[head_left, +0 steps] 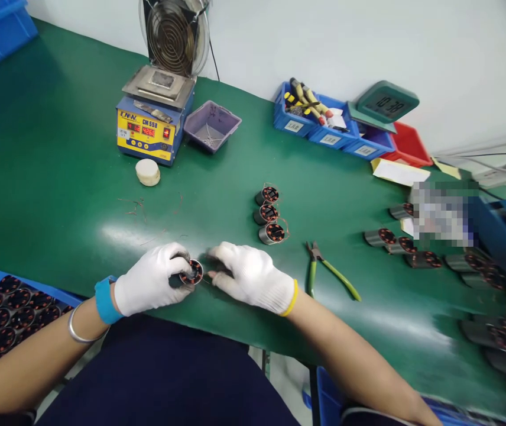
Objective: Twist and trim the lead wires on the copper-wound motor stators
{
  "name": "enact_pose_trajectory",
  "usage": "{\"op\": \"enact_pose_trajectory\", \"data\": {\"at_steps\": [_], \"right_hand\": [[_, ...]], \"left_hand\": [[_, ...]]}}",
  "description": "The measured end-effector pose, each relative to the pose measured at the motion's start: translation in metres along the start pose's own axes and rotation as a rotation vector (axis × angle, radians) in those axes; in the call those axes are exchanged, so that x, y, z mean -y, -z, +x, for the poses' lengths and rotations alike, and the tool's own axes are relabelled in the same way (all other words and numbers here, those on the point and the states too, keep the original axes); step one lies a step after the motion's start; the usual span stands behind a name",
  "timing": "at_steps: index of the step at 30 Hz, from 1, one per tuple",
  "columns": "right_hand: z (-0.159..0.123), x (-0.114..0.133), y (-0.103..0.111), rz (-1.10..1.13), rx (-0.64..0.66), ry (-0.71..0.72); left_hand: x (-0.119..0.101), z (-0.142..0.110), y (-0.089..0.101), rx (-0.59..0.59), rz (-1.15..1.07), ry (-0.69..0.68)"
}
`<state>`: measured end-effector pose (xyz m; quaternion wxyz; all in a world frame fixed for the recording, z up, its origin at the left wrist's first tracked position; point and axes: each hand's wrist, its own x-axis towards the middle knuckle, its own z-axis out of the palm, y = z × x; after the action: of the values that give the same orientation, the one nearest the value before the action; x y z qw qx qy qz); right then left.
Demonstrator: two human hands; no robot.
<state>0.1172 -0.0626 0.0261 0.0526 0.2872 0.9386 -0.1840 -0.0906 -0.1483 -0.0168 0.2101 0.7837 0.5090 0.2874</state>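
My left hand, in a white glove with a dark-stained fingertip, grips a wire-wound motor stator. Its open end, with copper coils round the rim, faces right. Close beside it is my gloved right hand, its fingers curled toward the thumb; whatever they pinch is too small to make out. Three similar stators with loose copper wires stand in a row beyond my hands. Green-handled cutting pliers lie with their jaws apart, right of my right hand.
A CM 558 heating unit stands at the back, near a purple tray and a round white pad. Wire scraps lie on the green table. Tool boxes line the wall. More stators sit right; a filled crate is left.
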Motion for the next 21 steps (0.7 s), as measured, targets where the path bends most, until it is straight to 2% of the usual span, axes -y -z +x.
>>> {"op": "enact_pose_trajectory", "data": {"at_steps": [3, 7, 10, 13, 15, 18, 20, 21], "right_hand": [[-0.010, 0.004, -0.003, -0.048, -0.017, -0.083], [-0.007, 0.008, -0.002, -0.075, 0.078, -0.049], [0.000, 0.005, 0.000, 0.088, 0.094, -0.009], [0.004, 0.000, -0.003, 0.352, 0.100, -0.040], [0.004, -0.001, -0.007, 0.475, 0.074, -0.067], [0.000, 0.002, -0.012, 0.540, 0.001, -0.062], [-0.003, 0.005, -0.014, 0.538, -0.050, -0.022], [-0.004, 0.006, -0.014, 0.519, -0.074, 0.002]], "left_hand": [[-0.001, 0.002, -0.001, 0.007, 0.023, -0.004], [-0.002, 0.004, 0.000, 0.002, 0.047, -0.035], [-0.002, 0.005, -0.001, -0.009, 0.044, -0.038], [-0.003, 0.003, -0.002, -0.001, -0.032, -0.003], [-0.004, 0.001, -0.001, -0.037, -0.168, 0.104], [-0.009, 0.002, 0.003, -0.058, -0.426, 0.396], [-0.012, 0.004, 0.008, 0.028, -0.492, 0.502], [-0.013, 0.006, 0.010, 0.086, -0.470, 0.492]]}}
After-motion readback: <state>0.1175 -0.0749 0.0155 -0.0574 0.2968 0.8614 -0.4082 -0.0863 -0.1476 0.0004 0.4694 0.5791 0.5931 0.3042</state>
